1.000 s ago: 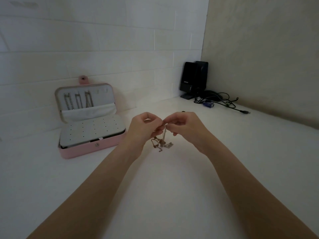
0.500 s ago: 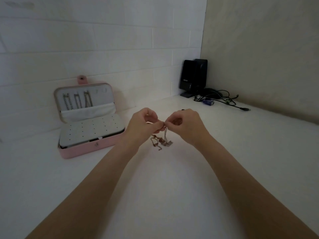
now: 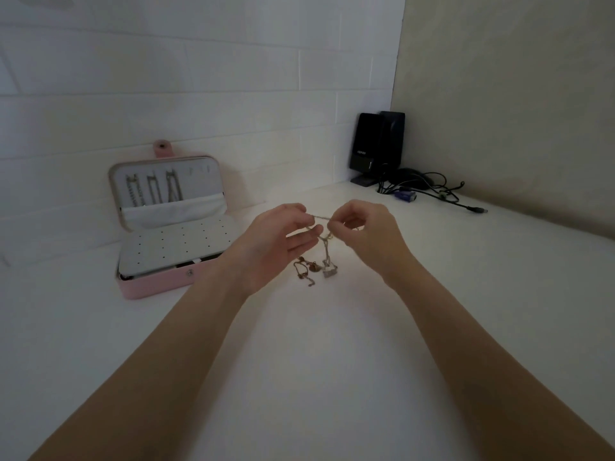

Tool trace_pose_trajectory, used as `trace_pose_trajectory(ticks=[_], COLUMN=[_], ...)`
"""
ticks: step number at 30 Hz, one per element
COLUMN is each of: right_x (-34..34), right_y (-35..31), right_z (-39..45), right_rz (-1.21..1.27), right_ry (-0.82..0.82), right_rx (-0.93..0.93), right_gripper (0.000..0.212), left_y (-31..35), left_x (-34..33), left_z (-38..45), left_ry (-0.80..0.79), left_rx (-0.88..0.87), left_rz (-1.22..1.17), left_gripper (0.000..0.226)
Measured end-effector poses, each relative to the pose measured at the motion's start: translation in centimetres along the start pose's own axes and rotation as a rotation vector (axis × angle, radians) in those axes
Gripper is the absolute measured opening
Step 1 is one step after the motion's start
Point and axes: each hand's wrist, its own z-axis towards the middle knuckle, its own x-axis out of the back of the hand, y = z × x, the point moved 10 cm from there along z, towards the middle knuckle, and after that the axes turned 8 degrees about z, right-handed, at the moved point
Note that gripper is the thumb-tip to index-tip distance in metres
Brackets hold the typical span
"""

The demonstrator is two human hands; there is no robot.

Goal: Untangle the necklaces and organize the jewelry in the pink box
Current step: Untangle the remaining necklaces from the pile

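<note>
Our left hand (image 3: 278,241) and right hand (image 3: 364,232) now pull apart, both pinching chain (image 3: 320,217) tight. Knot (image 3: 324,237) starts opening. Box (image 3: 159,281) waits.

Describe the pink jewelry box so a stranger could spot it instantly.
Follow the white brick wall down to the white tabletop; left of the left hand stands the open pink jewelry box. Unlike the black speakers in the corner, its raised lid holds three hanging chains above a white perforated panel.
</note>
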Motion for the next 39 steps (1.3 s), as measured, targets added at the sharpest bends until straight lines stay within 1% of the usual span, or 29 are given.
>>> trace_pose_trajectory(ticks=[2, 4, 5, 7, 8, 10, 12, 14, 16, 18, 22, 27, 32, 35, 37, 39], right_x=[0.0, -0.3, -0.3, -0.5, -0.6, -0.8, -1.1, -1.4, -1.8, -1.9, -1.5, -1.4, -1.7, -1.7, -1.7, -1.7], right_y=[0.8, 1.0, 1.0, 0.7, 0.6, 0.3, 0.0, -0.1, -0.1, 0.0, 0.3, 0.4, 0.5, 0.4, 0.4, 0.4], right_z=[-0.2, -0.5, -0.6, -0.7, -0.7, -0.7, -0.8, -0.9, -1.0, -1.1, -1.2, -1.1, -1.2, -1.2, -1.2, -1.2], right_rz=[0.35, 0.601, 0.668, 0.728, 0.742, 0.752, 0.758, 0.754, 0.745, 0.739, 0.744, 0.806, 0.749, 0.722, 0.716, 0.728], right_ry=[0.006, -0.004, -0.007, -0.024, -0.034, -0.051, -0.071, -0.088, -0.102, -0.102, -0.084, -0.079, -0.074, -0.077, -0.076, -0.079], right_rx=[-0.138, -0.214, -0.234, -0.252, -0.253, -0.251, -0.252, -0.262, -0.276, -0.285, -0.299, -0.316, -0.313, -0.294, -0.291, -0.291], right_gripper=[0.008, 0.007, 0.006, 0.005, 0.005, 0.007, 0.008, 0.007, 0.007, 0.006, 0.006, 0.005, 0.005, 0.004, 0.005, 0.006], left_y=[0.0, 0.2, 0.3, 0.7, 0.9, 1.3, 1.4, 1.1, 0.3, -0.5, -1.1, -0.8, -0.8, -0.5, -0.1, 0.3], left_x=[-0.1, -0.3, -0.3, 0.0, 0.0, 0.1, 0.6, 1.0, 0.9, 0.5, -0.5, -1.5, -0.4, 0.2, 0.6, 0.8], left_z=[0.0, 0.1, 0.0, -0.1, -0.2, -0.3, -0.3, -0.2, 0.1, 0.2, 0.0, -0.3, -0.3, -0.4, -0.4, -0.5], left_ry=[0.009, 0.047, 0.083, 0.168, 0.2, 0.247, 0.29, 0.305, 0.278, 0.229, 0.148, 0.092, 0.176, 0.219, 0.26, 0.277], left_rx=[-0.016, -0.064, -0.095, -0.164, -0.197, -0.238, -0.252, -0.223, -0.164, -0.104, -0.051, -0.042, -0.037, -0.037, -0.072, -0.101], left_rz=[-0.054, -0.088, -0.067, 0.076, 0.139, 0.18, 0.16, 0.115, 0.043, -0.008, 0.051, 0.077, 0.23, 0.245, 0.264, 0.231], left_gripper=[0.013, 0.016, 0.017, 0.019, 0.019, 0.017, 0.012, 0.008, 0.008, 0.013, 0.028, 0.031, 0.034, 0.035, 0.034, 0.032])
